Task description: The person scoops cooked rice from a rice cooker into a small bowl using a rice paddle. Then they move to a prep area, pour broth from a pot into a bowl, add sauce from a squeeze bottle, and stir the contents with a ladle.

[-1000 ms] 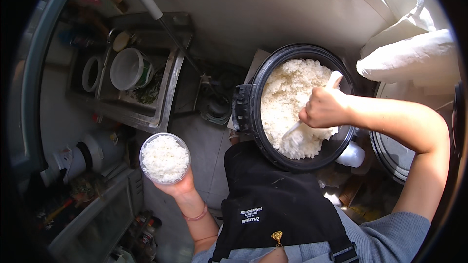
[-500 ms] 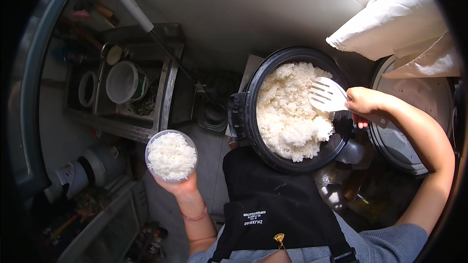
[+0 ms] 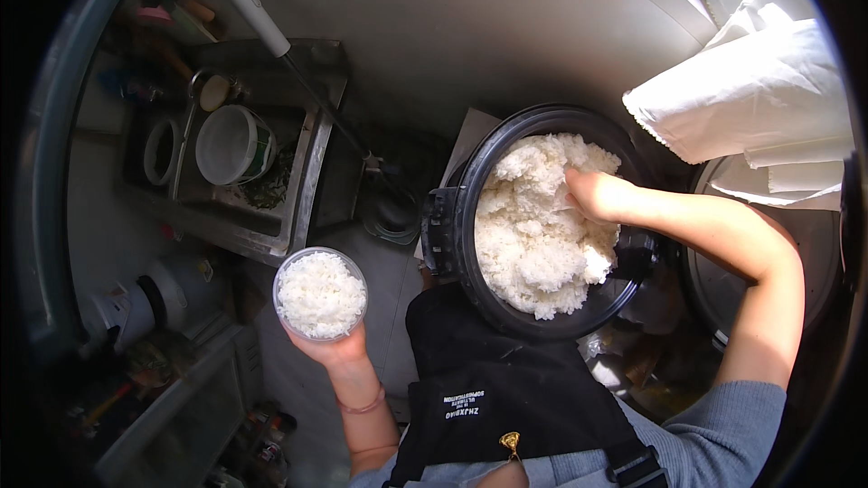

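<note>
My left hand [image 3: 336, 346] supports a round clear plastic tub [image 3: 307, 335] from below, its fingers closed around the base. White cooked rice [image 3: 321, 292] fills the tub to a mound at the rim. To the right stands a large black rice pot [image 3: 467, 258], holding a big heap of cooked rice [image 3: 529, 235]. My right hand [image 3: 593, 195] reaches in over the pot's right side, closed, with its fingertips at the rice. The white slotted rice paddle it gripped in the earlier frame is hidden now, behind the hand or in the rice.
A metal sink [image 3: 303, 176] at the left holds a white bucket [image 3: 224, 146]. A pole [image 3: 244, 4] leans across its corner. White cloth [image 3: 732, 90] hangs at the upper right, over a round grey lid-like surface [image 3: 755, 258]. A wall rises behind the pot.
My right hand has moved left and into the pot, and the paddle has gone from sight. My left hand holds the filled tub in nearly the same place. The view has shifted slightly.
</note>
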Tool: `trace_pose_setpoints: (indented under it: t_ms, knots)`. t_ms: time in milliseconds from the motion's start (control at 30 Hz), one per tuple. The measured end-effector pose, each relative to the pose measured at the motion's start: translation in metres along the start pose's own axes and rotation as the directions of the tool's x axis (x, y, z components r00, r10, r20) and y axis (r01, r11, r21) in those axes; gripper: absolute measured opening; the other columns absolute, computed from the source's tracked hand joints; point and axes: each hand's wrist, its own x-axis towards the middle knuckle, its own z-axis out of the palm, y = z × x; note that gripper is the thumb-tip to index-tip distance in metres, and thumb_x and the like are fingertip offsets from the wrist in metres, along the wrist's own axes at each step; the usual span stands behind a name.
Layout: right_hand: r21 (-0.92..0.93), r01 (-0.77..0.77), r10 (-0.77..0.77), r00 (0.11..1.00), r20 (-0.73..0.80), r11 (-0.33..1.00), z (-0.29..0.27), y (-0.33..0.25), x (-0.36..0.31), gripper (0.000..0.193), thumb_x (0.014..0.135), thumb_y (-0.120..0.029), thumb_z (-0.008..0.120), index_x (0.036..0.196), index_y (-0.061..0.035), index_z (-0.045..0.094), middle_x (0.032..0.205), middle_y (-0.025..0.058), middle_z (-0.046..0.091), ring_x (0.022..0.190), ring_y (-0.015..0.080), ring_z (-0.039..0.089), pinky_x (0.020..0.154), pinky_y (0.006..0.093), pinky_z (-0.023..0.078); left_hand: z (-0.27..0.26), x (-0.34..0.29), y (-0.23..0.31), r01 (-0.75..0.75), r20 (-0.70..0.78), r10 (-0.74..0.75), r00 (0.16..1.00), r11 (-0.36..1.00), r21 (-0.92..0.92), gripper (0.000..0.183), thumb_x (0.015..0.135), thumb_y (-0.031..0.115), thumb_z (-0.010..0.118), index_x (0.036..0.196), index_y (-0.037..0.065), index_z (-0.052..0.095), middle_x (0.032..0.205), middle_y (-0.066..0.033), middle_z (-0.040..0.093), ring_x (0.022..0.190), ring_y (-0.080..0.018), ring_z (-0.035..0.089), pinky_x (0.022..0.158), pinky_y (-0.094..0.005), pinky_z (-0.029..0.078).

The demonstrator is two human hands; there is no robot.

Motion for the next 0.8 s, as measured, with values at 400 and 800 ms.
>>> trace_pose_setpoints:
  t_ms: [400,800]
  knots:
    - [-0.394,0.330,-0.452,0.849,-0.273,0.858,0.011,-0.024,-0.110,0.059,0.082,-0.011,0.058,0.139,-0.0046,0.044,0.087,0.0197,0.059,0.057,0.0282,0.060,0.048,0.0361,0.050,-0.001,0.002,0.005,0.085,0.129,-0.087,0.988,0.996,0.018,0.050,0.097,0.042,0.045,0.130,0.009,0.060,0.136,-0.0099,0.059,0.127,-0.0299,0.054,0.109,-0.0495,0.041]
    - [-0.727,0.211,-0.458,0.875,-0.158,0.654,0.031,-0.042,-0.111,0.060,0.087,-0.017,0.054,0.145,-0.0176,0.041,0.076,0.0081,0.053,0.047,0.0115,0.049,0.039,0.0269,0.037,-0.002,0.006,0.009,0.091,0.173,-0.098,0.980,0.995,0.050,0.050,0.096,0.044,0.046,0.131,0.010,0.059,0.136,-0.0095,0.059,0.127,-0.0296,0.054,0.108,-0.0492,0.042]
